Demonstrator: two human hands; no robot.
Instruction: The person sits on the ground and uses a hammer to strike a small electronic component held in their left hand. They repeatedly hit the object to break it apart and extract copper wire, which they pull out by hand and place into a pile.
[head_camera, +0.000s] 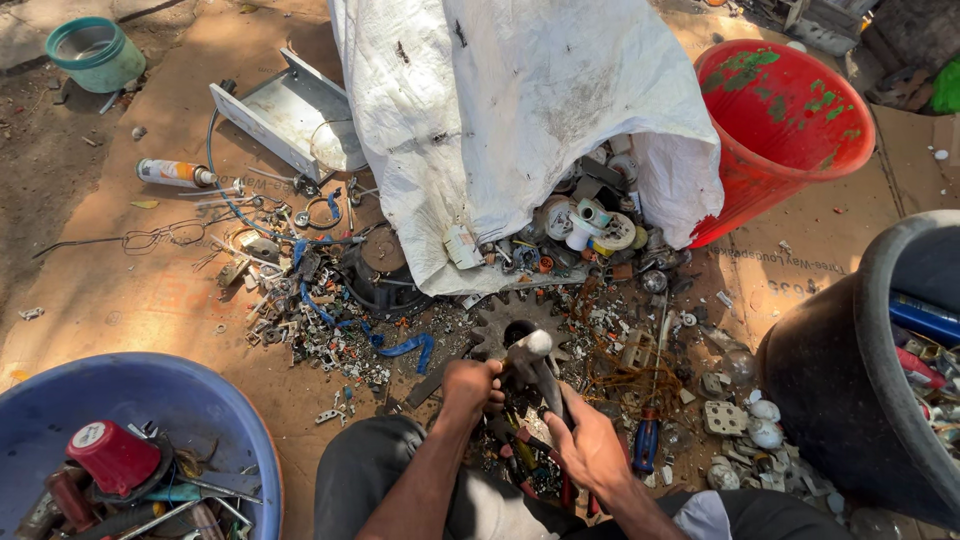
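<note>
Low in the middle of the scene, just in front of the person's knees, a dark metal tool with a pale rounded knob (533, 352) at its top is clasped between both hands. The left hand (470, 385) has its fingers curled tight around the near side of it; the right hand (590, 447) wraps the lower part, fingers closed on it as well — what kind of tool it is, I cannot tell. Just behind the knob lies a dark toothed steel gear wheel (500, 322), flat on the ground among small scrap. A blue-handled screwdriver (646, 440) lies just beside the right hand, and red-handled pliers (565, 490) sit below the wrists.

Further out, a heap of bulb bases, sockets and blue wire (400, 348) spreads over the brown cardboard sheet (160, 300). A slumped white woven sack (520, 110) spills parts at its mouth. To its right tilts a red plastic bucket (790, 120); a large black tub (830, 390) stands at the right edge, a blue plastic basin (200, 400) holding a red cap at the lower left — and a teal bowl (95, 52) sits far off, top left.
</note>
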